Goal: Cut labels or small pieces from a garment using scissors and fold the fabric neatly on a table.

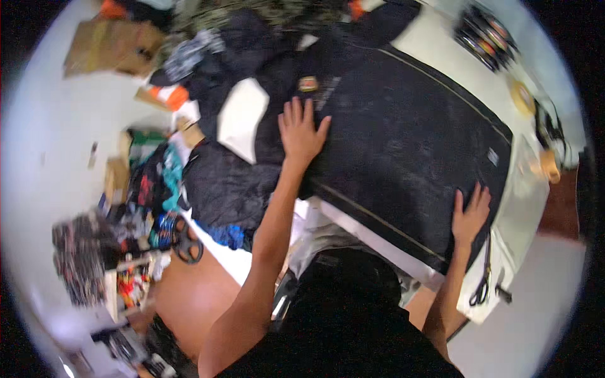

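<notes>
A black garment [403, 145], which looks like a jacket, lies spread flat over the white table. Light zipper-like lines run along its near and far edges. My left hand [301, 135] rests palm down at the garment's left part with its fingers spread. Just beyond those fingertips is a small orange and yellow patch [307, 84]. Flat near the right end of the cloth lies my right hand [471, 214], fingers apart, holding nothing. A small grey label [493, 156] shows on the cloth beyond it.
Black-handled scissors [483, 280] lie on the table's right edge. A tape roll [522, 97] and dark stacked items [485, 38] are at the far right. Leftward are a white cut piece [244, 120], heaped dark cloth [227, 176] and a cardboard box [113, 47].
</notes>
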### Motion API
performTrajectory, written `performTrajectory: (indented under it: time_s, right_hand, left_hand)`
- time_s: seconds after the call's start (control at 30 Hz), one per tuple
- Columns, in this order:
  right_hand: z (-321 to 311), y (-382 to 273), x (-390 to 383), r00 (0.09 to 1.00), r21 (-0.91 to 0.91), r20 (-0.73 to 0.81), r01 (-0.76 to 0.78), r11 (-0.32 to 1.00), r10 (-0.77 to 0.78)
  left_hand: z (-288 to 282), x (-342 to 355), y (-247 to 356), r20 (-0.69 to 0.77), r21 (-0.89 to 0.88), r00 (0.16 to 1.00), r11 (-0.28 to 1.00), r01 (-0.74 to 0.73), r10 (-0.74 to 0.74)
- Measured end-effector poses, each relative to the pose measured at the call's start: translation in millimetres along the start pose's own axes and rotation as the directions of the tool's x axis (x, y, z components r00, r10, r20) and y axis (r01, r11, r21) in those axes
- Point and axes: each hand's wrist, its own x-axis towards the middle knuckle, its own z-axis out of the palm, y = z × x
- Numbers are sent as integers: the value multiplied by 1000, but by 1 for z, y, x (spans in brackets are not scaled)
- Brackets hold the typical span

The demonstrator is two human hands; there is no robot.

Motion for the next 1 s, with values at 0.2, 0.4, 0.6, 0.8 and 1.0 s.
performTrajectory:
  time_s: [0.2,0.4,0.6,0.8,1.0]
  right_hand:
    - [23,-18,-2,987,251,-128,125,960,-95]
    - [-45,-178,-29,784,559,135,444,700,-605]
    - [-51,-157,-54,709,528,278,450,720,-648]
    - [-65,-105,-107,780,613,235,344,711,-580]
    - [-64,-95,-124,906,645,62,284,709,-420]
  left_hand:
    - [-56,-60,64,138,-308,990,951,6,38]
    - [-55,-107,76,125,-327,991,941,82,-43]
    - [-72,-113,83,54,-470,998,882,17,10]
    - [-121,-187,103,386,-793,875,380,476,-291]
    - [-138,-168,112,719,-693,487,-559,455,-495]
